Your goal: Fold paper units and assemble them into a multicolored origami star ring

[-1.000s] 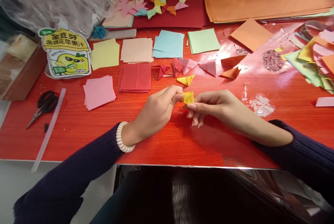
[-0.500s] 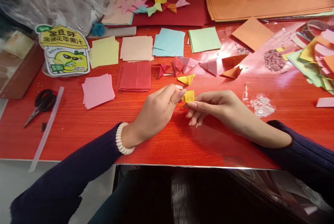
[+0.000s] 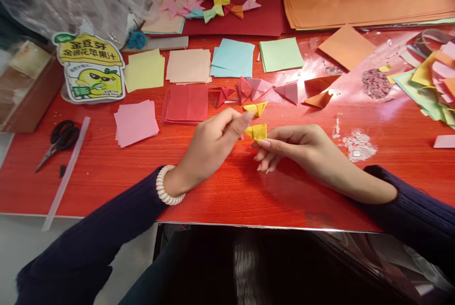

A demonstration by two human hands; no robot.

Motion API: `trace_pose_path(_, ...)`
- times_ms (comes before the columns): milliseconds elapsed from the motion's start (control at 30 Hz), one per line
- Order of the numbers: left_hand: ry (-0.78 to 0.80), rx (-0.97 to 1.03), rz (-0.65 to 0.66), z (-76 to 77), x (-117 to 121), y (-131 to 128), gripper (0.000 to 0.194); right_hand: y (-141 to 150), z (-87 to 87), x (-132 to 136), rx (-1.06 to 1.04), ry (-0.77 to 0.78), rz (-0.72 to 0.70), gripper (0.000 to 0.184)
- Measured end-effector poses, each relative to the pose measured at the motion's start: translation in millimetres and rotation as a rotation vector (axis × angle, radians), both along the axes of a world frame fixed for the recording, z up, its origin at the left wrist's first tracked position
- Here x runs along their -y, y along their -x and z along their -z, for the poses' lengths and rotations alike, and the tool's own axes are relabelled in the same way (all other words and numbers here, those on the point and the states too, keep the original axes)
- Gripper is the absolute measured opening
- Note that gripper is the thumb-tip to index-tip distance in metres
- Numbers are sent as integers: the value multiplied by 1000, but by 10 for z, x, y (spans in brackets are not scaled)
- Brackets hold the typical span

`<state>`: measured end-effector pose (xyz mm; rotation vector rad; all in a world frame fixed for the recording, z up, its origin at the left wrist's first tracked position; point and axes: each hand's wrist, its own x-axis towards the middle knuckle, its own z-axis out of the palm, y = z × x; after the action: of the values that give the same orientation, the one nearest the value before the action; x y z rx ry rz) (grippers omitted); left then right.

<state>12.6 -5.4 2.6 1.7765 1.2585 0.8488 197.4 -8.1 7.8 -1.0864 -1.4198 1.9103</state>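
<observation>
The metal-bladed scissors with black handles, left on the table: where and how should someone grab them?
I'd take the metal-bladed scissors by the black looped handles, the left hand coming from above. The blades point away to the near left, so the loops look safer; the long translucent strip lies close on the right, so a low sideways reach might bump it.

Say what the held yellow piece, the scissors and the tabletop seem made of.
Yellow piece: probably matte paper, judging by its flat folded edges. Scissors: grey blades, probably metal; black, smooth-looking handles, likely plastic. Tabletop: glossy with reflections, streaked like wood, perhaps laminate.
</observation>
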Motion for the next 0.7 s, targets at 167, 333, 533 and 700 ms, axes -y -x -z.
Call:
trace_pose_path(167,-52,12,67,-6,25,-21,24,0,-8,1,40,-44,-59,22)
trace_pose_path(333,-46,-1,82,-2,18,-13,19,-27,46,12,106,-157,-101,25)
trace_pose_path(533,-134,-35,146,-18,26,-13,13,-21,62,28,209,-333,-145,25)
trace_pose_path(700,-339,-132,192,0,50,-17,10,-20,57,36,396,-646,-145,22)
